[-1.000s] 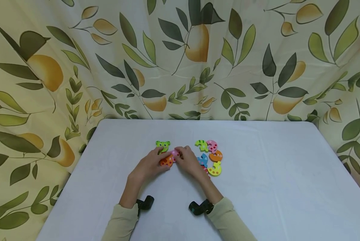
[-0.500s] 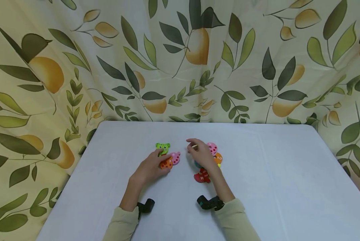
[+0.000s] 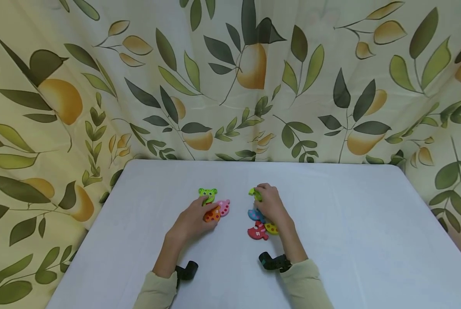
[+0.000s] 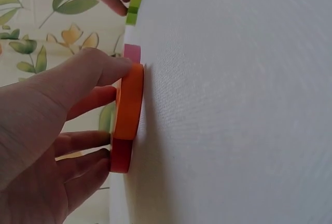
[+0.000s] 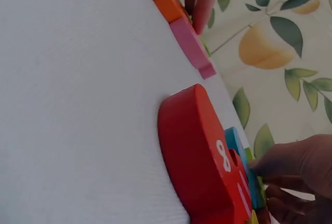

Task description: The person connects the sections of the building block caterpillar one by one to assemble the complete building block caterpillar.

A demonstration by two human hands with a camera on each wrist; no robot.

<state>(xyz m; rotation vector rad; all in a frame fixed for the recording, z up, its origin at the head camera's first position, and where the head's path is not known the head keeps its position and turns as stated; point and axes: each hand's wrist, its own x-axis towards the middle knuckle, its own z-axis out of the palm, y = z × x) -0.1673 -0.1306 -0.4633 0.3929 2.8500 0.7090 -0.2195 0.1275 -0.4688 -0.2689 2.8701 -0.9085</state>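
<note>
On the white table lie flat, chunky animal-shaped puzzle pieces in two groups. My left hand [image 3: 191, 219] holds the left group, thumb at the edge of the orange spotted piece [image 4: 129, 102] and fingers at a red piece [image 4: 121, 156] on its other side. A green piece with an animal face [image 3: 208, 195] and a pink spotted piece [image 3: 224, 207] adjoin it. Over the right group, my right hand [image 3: 272, 204] pinches a green piece [image 3: 253, 192]. Below it lie a blue piece [image 3: 255, 214], a red numbered piece [image 3: 257, 231] and a yellow spotted piece [image 3: 272, 228].
Both wrists wear black cameras, the left camera [image 3: 188, 271] and the right camera [image 3: 272, 261]. The table's far edge [image 3: 311, 163] meets a leaf-and-fruit-patterned curtain [image 3: 230, 77]. My right hand covers part of the right group.
My right hand has left the pink piece beside the orange one, moved right and taken hold of the green piece. My left hand stays on the left group. The head view has tilted up slightly.
</note>
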